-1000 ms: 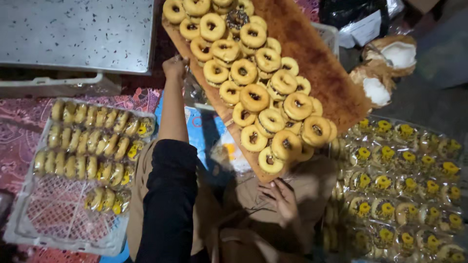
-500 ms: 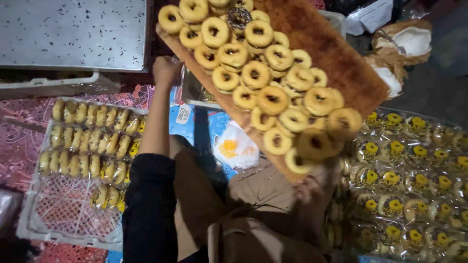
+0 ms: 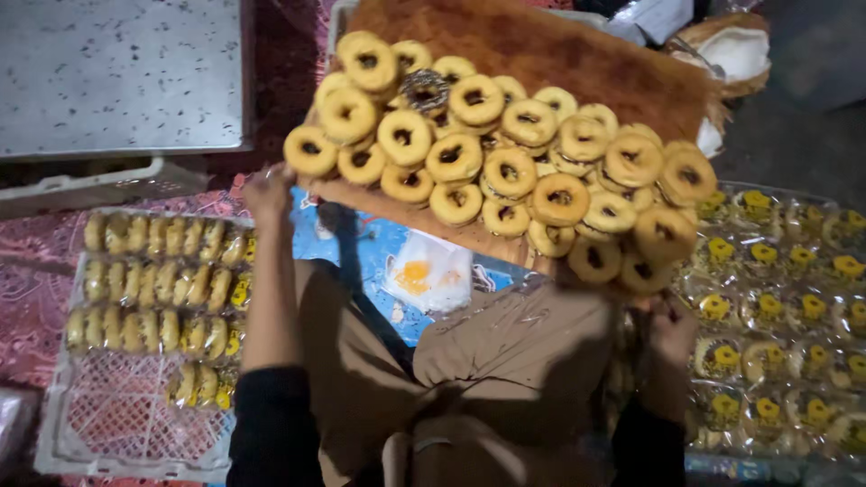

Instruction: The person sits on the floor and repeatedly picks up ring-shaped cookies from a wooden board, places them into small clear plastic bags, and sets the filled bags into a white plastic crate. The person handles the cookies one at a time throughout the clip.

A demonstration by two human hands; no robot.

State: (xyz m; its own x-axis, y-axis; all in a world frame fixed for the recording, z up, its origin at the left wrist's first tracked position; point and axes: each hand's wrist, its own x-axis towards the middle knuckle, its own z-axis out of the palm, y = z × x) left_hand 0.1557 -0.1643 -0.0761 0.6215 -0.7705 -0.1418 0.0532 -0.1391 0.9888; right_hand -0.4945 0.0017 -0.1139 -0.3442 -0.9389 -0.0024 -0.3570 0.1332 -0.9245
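Note:
I hold a brown wooden board (image 3: 577,68) over my lap, loaded with several golden ring doughnuts (image 3: 510,169) crowded toward its near edge. My left hand (image 3: 267,194) grips the board's near left corner. My right hand (image 3: 669,326) grips under its near right corner, partly hidden by the doughnuts. One dark doughnut (image 3: 424,88) lies among the golden ones. The board's far half is bare.
A white plastic crate (image 3: 126,433) on my left holds rows of wrapped doughnuts (image 3: 162,280). Clear packets of doughnuts with yellow labels (image 3: 785,307) cover the right. A speckled metal sheet (image 3: 117,72) lies far left, a coconut half (image 3: 731,54) far right.
The board has swung round, its long side now across my view, and sits closer to level. Both hands moved with it, the right hand shifting further right.

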